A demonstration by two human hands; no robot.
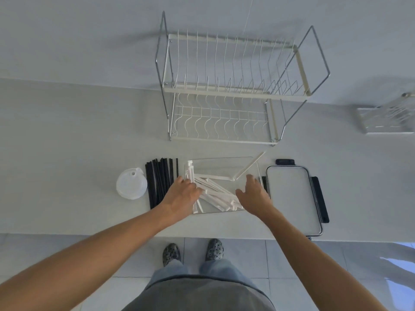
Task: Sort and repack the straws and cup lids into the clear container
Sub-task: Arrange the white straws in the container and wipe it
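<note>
Now white straws (pixel 215 194) are being gathered in the clear container (pixel 224 161), left hand (pixel 183 195) seemingly pinching some, right hand (pixel 253 194) spread loose; black straws (pixel 160 182) likely next.

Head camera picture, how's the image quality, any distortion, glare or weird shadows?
Head view: wide-angle bending curves the counter edge and splays the dish rack; light is soft and bluish, with a faint rack shadow on the wall; the clear container nearly vanishes, its walls showing only as thin edges; mild glare on the floor tiles at lower right.
</note>
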